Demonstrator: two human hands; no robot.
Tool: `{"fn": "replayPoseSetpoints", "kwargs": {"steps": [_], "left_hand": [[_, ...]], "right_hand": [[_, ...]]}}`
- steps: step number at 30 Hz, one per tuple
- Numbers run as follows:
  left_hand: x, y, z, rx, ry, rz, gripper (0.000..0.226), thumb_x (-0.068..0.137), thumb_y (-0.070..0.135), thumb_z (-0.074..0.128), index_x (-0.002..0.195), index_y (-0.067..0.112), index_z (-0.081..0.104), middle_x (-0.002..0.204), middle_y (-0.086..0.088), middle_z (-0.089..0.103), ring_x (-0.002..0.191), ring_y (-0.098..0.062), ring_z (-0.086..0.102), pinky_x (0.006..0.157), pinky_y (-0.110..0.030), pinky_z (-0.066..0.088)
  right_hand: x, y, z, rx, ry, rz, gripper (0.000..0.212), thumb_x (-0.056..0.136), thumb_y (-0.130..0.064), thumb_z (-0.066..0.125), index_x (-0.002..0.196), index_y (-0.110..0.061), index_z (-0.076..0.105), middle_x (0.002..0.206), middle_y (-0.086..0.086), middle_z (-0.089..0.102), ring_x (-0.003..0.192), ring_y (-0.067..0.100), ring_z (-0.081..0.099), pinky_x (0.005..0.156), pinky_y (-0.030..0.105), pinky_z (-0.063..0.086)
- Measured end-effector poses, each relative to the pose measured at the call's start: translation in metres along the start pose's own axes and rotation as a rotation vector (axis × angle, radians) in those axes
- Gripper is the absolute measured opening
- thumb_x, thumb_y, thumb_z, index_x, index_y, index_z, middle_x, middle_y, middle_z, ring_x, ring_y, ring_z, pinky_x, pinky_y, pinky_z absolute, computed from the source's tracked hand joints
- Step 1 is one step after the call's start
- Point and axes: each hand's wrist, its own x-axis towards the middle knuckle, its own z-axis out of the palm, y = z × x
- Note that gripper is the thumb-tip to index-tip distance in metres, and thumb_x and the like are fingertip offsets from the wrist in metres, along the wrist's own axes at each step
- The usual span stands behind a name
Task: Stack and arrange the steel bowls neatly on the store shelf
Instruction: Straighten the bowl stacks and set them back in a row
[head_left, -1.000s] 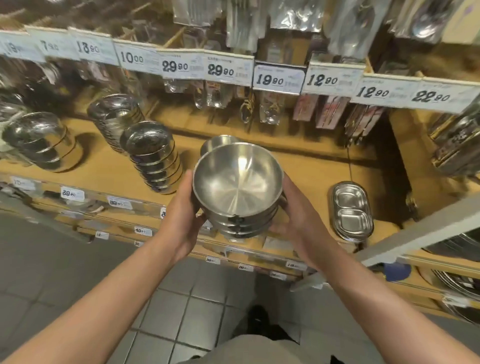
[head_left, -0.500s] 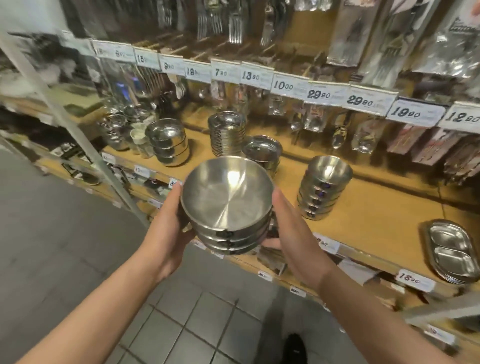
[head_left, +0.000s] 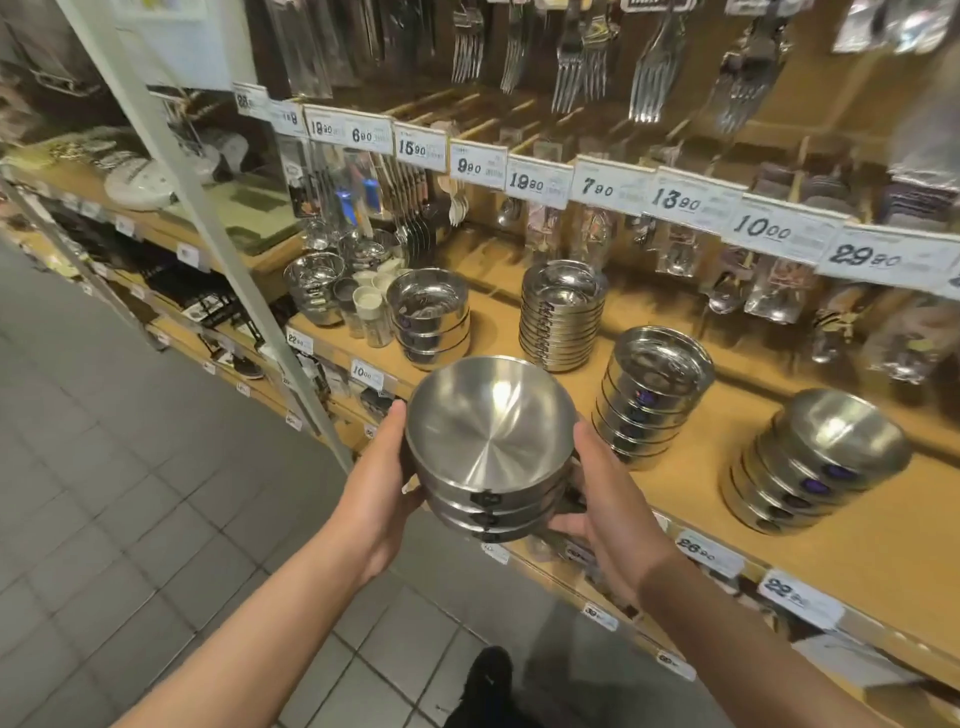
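I hold a short stack of three nested steel bowls (head_left: 488, 447) in front of the wooden shelf (head_left: 675, 467), at its front edge. My left hand (head_left: 382, 467) clasps the stack's left side and my right hand (head_left: 605, 499) cups its right side and underside. On the shelf stand more steel bowl stacks: a low wide one (head_left: 431, 317) at the left, a tall stack of shallow dishes (head_left: 563, 317), a tilted stack (head_left: 652, 395) just right of my hands, and a leaning stack (head_left: 815, 462) at the far right.
Small cups and steel containers (head_left: 337, 291) crowd the shelf's left end. A slanted white post (head_left: 208, 218) crosses in front of the shelving. Price tags (head_left: 608, 184) line the rail above, with packaged forks (head_left: 576, 57) hanging higher. Grey floor tiles (head_left: 130, 467) lie below, my shoe (head_left: 485, 680) on them.
My view and body have shifted left along the shelf; the held stack stays between both hands. The divided tray has left the view, and more bowl stacks now appear.
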Motion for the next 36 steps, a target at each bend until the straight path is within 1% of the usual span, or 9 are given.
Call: {"fn": "replayPoseSetpoints", "kwargs": {"steps": [3, 7, 13, 16, 19, 24, 27, 31, 36], "left_hand": [[0.047, 0.004, -0.008, 0.017, -0.006, -0.01, 0.045, 0.101, 0.064, 0.039, 0.123, 0.043, 0.071, 0.123, 0.016, 0.073, 0.125, -0.012, 0.061, 0.107, -0.046, 0.048], [0.1, 0.011, -0.016, 0.063, -0.046, -0.056, 0.043, 0.101, 0.065, 0.038, 0.124, 0.044, 0.069, 0.125, 0.017, 0.072, 0.124, -0.009, 0.062, 0.109, -0.046, 0.047], [0.169, 0.015, -0.013, 0.106, -0.148, -0.067, 0.036, 0.102, 0.059, 0.04, 0.111, 0.049, 0.073, 0.117, 0.018, 0.074, 0.109, -0.001, 0.068, 0.09, -0.034, 0.05], [0.2, 0.008, -0.005, 0.124, -0.232, -0.071, 0.037, 0.105, 0.058, 0.037, 0.114, 0.049, 0.072, 0.12, 0.016, 0.074, 0.112, -0.002, 0.067, 0.09, -0.034, 0.049], [0.228, -0.005, 0.0, 0.14, -0.279, -0.096, 0.039, 0.103, 0.061, 0.037, 0.117, 0.048, 0.071, 0.123, 0.014, 0.073, 0.117, -0.011, 0.066, 0.09, -0.036, 0.049], [0.264, -0.023, 0.003, 0.111, -0.365, -0.137, 0.037, 0.105, 0.056, 0.036, 0.115, 0.053, 0.072, 0.124, 0.015, 0.073, 0.119, -0.006, 0.066, 0.096, -0.035, 0.049], [0.276, -0.028, 0.002, 0.127, -0.437, -0.146, 0.039, 0.102, 0.06, 0.036, 0.118, 0.053, 0.07, 0.125, 0.013, 0.073, 0.117, -0.005, 0.067, 0.092, -0.032, 0.052], [0.288, -0.03, 0.001, 0.114, -0.468, -0.164, 0.037, 0.103, 0.057, 0.037, 0.115, 0.052, 0.072, 0.12, 0.012, 0.075, 0.108, -0.003, 0.07, 0.088, -0.036, 0.051], [0.298, -0.025, 0.004, 0.072, -0.513, -0.191, 0.039, 0.106, 0.051, 0.035, 0.121, 0.047, 0.071, 0.129, 0.009, 0.071, 0.119, -0.008, 0.066, 0.104, -0.045, 0.05]], "right_hand": [[0.044, 0.003, 0.01, 0.022, 0.026, 0.002, 0.041, 0.1, -0.068, 0.038, 0.137, -0.059, 0.053, 0.137, -0.01, 0.066, 0.123, 0.015, 0.066, 0.103, 0.056, 0.053], [0.092, 0.01, 0.022, 0.071, 0.121, 0.071, 0.04, 0.103, -0.063, 0.038, 0.136, -0.05, 0.057, 0.128, -0.009, 0.071, 0.112, 0.017, 0.071, 0.103, 0.055, 0.054], [0.147, 0.019, 0.022, 0.094, 0.166, 0.083, 0.034, 0.104, -0.064, 0.031, 0.106, -0.07, 0.064, 0.109, -0.025, 0.074, 0.109, 0.007, 0.07, 0.102, 0.049, 0.053], [0.164, 0.023, 0.021, 0.16, 0.257, 0.052, 0.029, 0.095, -0.074, 0.042, 0.11, -0.067, 0.065, 0.112, -0.03, 0.072, 0.111, 0.002, 0.066, 0.099, 0.049, 0.054], [0.178, 0.028, 0.019, 0.202, 0.371, 0.04, 0.033, 0.1, -0.062, 0.042, 0.123, -0.056, 0.066, 0.119, -0.026, 0.071, 0.123, 0.01, 0.061, 0.106, 0.055, 0.051], [0.189, 0.04, 0.02, 0.289, 0.468, 0.022, 0.039, 0.105, -0.051, 0.037, 0.136, -0.046, 0.06, 0.139, -0.015, 0.064, 0.133, 0.015, 0.056, 0.107, 0.058, 0.049], [0.194, 0.046, 0.024, 0.319, 0.474, 0.013, 0.037, 0.1, -0.056, 0.04, 0.129, -0.054, 0.063, 0.132, -0.021, 0.067, 0.125, 0.007, 0.063, 0.098, 0.051, 0.058], [0.205, 0.052, 0.025, 0.343, 0.504, -0.037, 0.036, 0.108, -0.043, 0.038, 0.134, -0.049, 0.062, 0.136, -0.021, 0.065, 0.123, -0.002, 0.061, 0.097, 0.03, 0.057], [0.213, 0.054, 0.026, 0.374, 0.531, -0.054, 0.038, 0.11, -0.039, 0.035, 0.129, -0.052, 0.065, 0.132, -0.027, 0.065, 0.121, -0.006, 0.061, 0.097, 0.031, 0.057]]}}
